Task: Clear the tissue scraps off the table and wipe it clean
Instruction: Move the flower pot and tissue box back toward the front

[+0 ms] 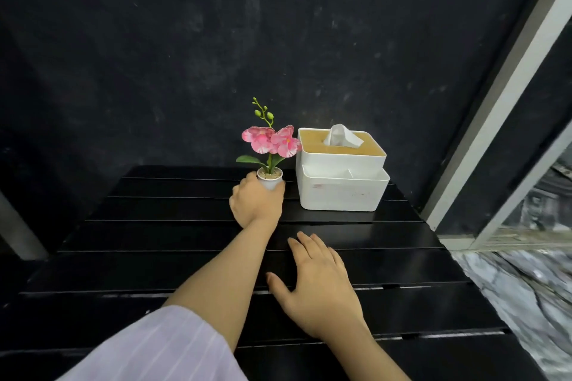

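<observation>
My left hand [255, 202] is wrapped around the small white pot [270, 178] of a pink artificial orchid [270, 141] at the back of the black slatted table [154, 257]. The pot stands upright. My right hand [315, 284] lies flat on the table's middle, palm down, fingers spread, holding nothing. A white tissue box [340, 192] with a wooden lid stands to the right of the orchid, one tissue [342, 136] sticking up from its slot. I see no tissue scraps on the table.
A dark wall rises right behind the table. At the right are a white-framed glass panel [507, 102] and a grey marble floor [526, 288]. My left forearm wears a pale striped sleeve [161, 346].
</observation>
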Demonstrator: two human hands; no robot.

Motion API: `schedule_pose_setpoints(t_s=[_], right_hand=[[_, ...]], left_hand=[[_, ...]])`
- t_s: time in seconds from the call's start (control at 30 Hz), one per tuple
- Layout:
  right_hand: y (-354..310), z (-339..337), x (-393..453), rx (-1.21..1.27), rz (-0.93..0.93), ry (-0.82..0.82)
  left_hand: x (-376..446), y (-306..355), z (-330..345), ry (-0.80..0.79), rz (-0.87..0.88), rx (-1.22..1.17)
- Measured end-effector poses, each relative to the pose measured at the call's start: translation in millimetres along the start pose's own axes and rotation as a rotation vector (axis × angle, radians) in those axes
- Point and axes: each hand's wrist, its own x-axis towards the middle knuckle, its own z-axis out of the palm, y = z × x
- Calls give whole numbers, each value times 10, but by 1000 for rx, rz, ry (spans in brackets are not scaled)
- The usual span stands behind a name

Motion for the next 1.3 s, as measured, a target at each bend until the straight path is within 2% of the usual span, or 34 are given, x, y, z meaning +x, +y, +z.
schedule_pose_setpoints(t_s=[0.2,0.33,0.77,1.3], right_hand=[[9,2,7,10,3,-12],[8,-11,-4,12,0,-6],[-66,-56,-39,4,28,-13],[-105,-82,-72,-17,27,-8]], left_hand=[[18,13,-21,18,-59,-60],[-32,-22,-144,-33,-78,-129],[-624,-577,-1179,-94,-129,-253],[-1121,-598,-1379,-29,-158,-254]])
